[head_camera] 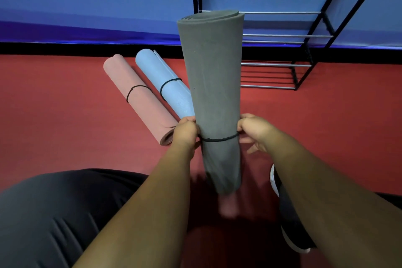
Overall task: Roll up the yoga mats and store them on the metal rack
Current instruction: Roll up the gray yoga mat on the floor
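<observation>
both hands (186, 131) pinch black band (219, 139) around upright grey mat (214, 85).

The grey mat (214, 93) stands upright between my left hand (186, 131) and right hand (253, 131), blocking the straight way ahead to the metal rack (304, 35); left of it the blue mat (165, 84) and pink mat (139, 98) lie side by side on the red floor (54, 104), taking up that ground; to my right the floor is open up to the rack's foot; my shoe (289, 213) sits under my right forearm; my knee (54, 213) fills the near left; the rack's bars are bare.
</observation>
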The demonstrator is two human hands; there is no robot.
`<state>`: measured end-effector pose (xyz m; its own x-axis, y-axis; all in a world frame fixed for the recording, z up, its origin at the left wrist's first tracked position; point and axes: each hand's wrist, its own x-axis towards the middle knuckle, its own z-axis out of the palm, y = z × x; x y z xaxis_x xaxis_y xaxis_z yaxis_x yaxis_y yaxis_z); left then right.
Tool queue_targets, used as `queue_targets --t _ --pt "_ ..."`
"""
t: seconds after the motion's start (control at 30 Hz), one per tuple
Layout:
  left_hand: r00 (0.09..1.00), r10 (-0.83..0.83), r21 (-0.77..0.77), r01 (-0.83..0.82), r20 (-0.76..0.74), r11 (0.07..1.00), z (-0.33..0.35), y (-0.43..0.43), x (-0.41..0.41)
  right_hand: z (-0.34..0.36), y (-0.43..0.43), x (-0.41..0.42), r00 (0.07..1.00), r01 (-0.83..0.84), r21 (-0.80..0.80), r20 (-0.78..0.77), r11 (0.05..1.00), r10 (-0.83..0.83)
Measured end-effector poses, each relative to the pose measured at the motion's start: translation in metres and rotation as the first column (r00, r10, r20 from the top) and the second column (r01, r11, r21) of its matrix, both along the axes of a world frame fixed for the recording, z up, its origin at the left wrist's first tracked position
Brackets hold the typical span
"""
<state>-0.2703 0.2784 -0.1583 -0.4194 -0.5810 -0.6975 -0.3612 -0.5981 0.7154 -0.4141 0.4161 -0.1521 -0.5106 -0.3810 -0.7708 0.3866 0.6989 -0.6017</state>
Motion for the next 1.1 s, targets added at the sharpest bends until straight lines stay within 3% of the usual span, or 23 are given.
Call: queue_targets --t 0.17,0.23,0.37,0.47,0.57,0.63,0.73,0.8,1.1 --pt "0.997 0.051 0.012 -0.052 0.060 0.999 0.039 -0.009 -0.005 0.029 0.004 -0.001 0.995 0.051 0.030 0.089 0.998 -0.053" --pt "0.999 0.024 -0.030 -0.023 0.041 0.999 0.064 -0.013 -0.010 0.049 0.006 -0.001 0.997 0.064 0.053 0.049 0.997 -0.066" --pt "0.987 -0.157 -0.104 0.153 -0.028 0.983 0.144 -0.016 -0.018 0.102 0.004 0.000 0.997 0.080 -0.040 -0.001 0.996 -0.080" --pt "0.915 -0.402 -0.160 0.403 0.040 0.901 0.213 -0.002 -0.009 0.154 0.006 0.003 0.980 0.193 -0.183 -0.019 0.964 -0.200" --pt "0.836 -0.536 -0.158 0.548 0.113 0.821 0.243 0.008 0.001 0.196 0.024 0.006 0.956 0.274 -0.243 -0.032 0.930 -0.290" --pt "0.819 -0.570 -0.135 0.573 0.065 0.808 0.251 0.015 0.006 0.215 0.042 0.011 0.950 0.285 -0.272 -0.047 0.919 -0.309" --pt "0.734 -0.679 -0.147 0.670 -0.017 0.728 0.252 0.037 0.017 0.228 0.063 0.028 0.975 0.173 -0.278 -0.086 0.945 -0.203" --pt "0.673 -0.738 -0.155 0.734 0.045 0.661 0.246 0.049 0.024 0.230 0.073 0.040 0.990 0.054 -0.249 -0.115 0.967 -0.085" --pt "0.528 -0.840 -0.090 0.849 0.124 0.520 0.248 0.052 0.031 0.242 0.099 0.039 0.969 -0.246 -0.112 -0.041 0.963 0.243"
